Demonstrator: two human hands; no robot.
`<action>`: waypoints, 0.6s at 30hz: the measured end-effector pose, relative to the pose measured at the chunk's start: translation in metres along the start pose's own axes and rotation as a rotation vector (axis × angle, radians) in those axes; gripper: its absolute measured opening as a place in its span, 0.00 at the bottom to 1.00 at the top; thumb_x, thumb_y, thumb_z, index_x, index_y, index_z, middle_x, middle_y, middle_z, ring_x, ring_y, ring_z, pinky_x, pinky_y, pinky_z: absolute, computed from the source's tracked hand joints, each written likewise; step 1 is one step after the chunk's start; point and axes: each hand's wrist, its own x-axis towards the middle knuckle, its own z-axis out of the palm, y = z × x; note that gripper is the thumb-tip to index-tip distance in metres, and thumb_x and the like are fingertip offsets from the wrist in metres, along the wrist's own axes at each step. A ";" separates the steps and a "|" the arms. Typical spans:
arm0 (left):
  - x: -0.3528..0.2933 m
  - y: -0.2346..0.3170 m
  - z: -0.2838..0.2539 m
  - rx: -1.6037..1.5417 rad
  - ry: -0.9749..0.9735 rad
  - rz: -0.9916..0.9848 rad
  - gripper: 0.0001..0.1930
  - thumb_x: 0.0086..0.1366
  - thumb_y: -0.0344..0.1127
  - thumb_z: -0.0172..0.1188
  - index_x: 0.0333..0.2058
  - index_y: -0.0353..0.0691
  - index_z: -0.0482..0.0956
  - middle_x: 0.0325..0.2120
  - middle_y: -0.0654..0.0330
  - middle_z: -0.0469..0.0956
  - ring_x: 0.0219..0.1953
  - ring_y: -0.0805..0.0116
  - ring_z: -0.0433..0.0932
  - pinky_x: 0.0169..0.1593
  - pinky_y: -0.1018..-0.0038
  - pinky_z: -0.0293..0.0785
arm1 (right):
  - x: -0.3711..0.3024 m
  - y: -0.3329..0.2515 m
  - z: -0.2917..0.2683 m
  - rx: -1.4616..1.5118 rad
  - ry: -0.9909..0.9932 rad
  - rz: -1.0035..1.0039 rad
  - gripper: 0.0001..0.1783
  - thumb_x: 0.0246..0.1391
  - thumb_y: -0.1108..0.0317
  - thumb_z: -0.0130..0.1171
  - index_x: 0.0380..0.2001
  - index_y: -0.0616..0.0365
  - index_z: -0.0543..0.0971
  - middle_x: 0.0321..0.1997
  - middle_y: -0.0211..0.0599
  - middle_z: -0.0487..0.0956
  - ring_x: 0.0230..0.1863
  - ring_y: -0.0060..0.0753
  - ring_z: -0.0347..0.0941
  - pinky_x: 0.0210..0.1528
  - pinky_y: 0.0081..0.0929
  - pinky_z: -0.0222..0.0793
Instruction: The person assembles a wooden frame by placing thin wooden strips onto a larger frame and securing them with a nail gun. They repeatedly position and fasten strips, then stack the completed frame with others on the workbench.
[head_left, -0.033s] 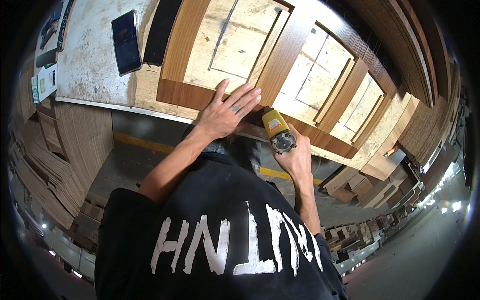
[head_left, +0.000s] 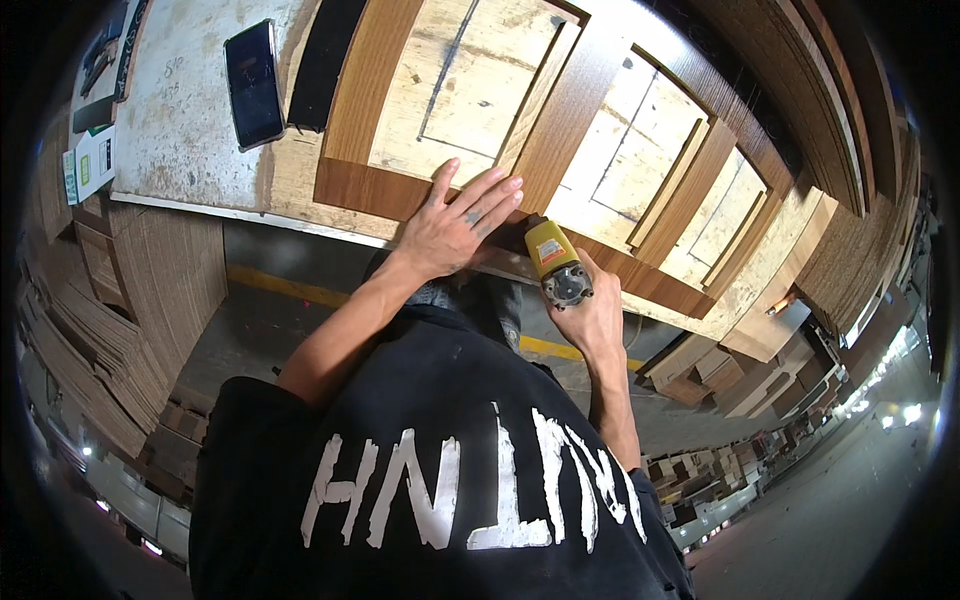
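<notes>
A brown wood-grain frame [head_left: 560, 150] with several rectangular openings lies across the workbench [head_left: 190, 110]. My left hand [head_left: 452, 225] is spread over the frame's near rail, fingers apart and pointing away from me, with nothing in its grip. My right hand [head_left: 592, 308] is wrapped round a yellow nail gun [head_left: 550, 246] with a dark end cap. The gun's far end meets the near rail, just right of my left fingertips, where a crossbar joins it. Its nose and most of its handle are hidden.
A dark phone [head_left: 254, 85] lies on the bench at the left, beside a black strip [head_left: 325, 65]. Stacked brown boards [head_left: 835, 90] rise at the far right. More panels [head_left: 150, 300] stand below the bench on the left. Small boxes [head_left: 95, 165] sit at the left edge.
</notes>
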 end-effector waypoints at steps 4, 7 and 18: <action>0.000 0.001 0.000 -0.168 0.045 -0.053 0.45 0.60 0.27 0.58 0.73 0.34 0.44 0.73 0.66 0.60 0.74 0.63 0.58 0.73 0.40 0.47 | 0.003 -0.006 0.003 0.028 -0.012 -0.019 0.21 0.45 0.69 0.70 0.45 0.62 0.81 0.32 0.56 0.84 0.38 0.60 0.82 0.41 0.41 0.77; -0.001 0.000 0.001 -0.123 0.065 -0.058 0.47 0.60 0.25 0.57 0.73 0.31 0.39 0.72 0.66 0.61 0.73 0.61 0.60 0.73 0.40 0.48 | 0.004 -0.013 0.005 0.016 -0.019 -0.050 0.22 0.45 0.69 0.70 0.45 0.62 0.81 0.33 0.56 0.84 0.39 0.60 0.82 0.42 0.41 0.77; 0.000 0.002 -0.001 -0.229 0.088 -0.083 0.49 0.63 0.32 0.61 0.73 0.32 0.35 0.71 0.67 0.63 0.72 0.60 0.62 0.73 0.42 0.49 | 0.003 -0.012 0.011 0.013 0.041 -0.100 0.15 0.45 0.71 0.67 0.37 0.65 0.78 0.26 0.59 0.80 0.33 0.62 0.79 0.36 0.44 0.74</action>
